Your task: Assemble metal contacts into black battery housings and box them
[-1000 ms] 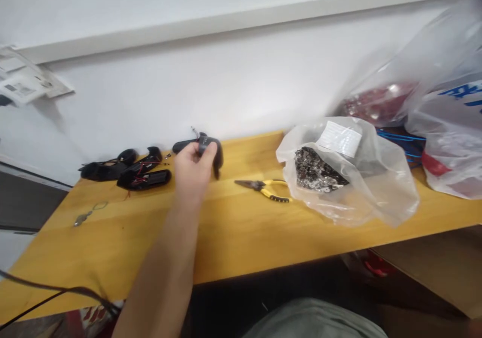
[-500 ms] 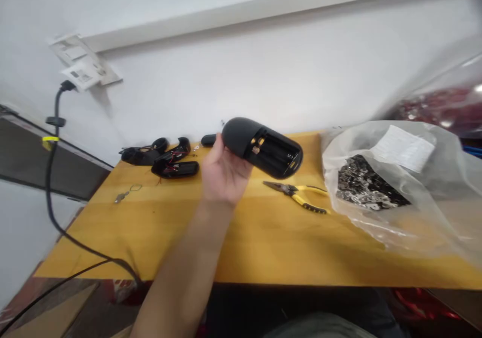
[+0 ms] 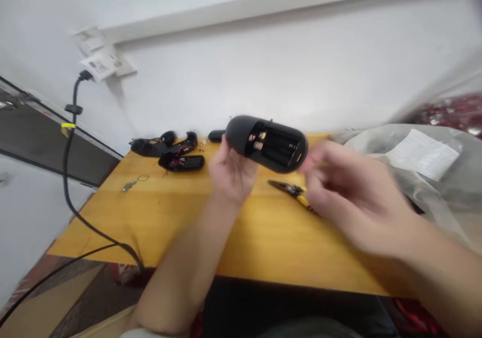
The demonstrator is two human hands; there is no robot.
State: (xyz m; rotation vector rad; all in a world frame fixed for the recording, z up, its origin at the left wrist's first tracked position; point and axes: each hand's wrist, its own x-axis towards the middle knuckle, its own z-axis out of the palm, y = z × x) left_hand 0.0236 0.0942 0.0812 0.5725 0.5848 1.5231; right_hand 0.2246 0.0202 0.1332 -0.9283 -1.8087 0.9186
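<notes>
Black housing [image 3: 268,143] in left hand [image 3: 231,175] — long axis left-right, open side up.

Count, relative to yellow bench [image 3: 241,237]: 1 black housing [image 3: 267,143] above it; 3 black parts, far-left corner [image 3: 169,152]; 1 pliers [image 3: 291,191]; 1 plastic bag [image 3: 425,167], right end.

Your left hand [image 3: 231,175] and right hand [image 3: 350,202] are bare, no gloves, rings or watch showing. Both forearms are uncovered to the frame's edge; the right hand is motion-blurred.
</notes>
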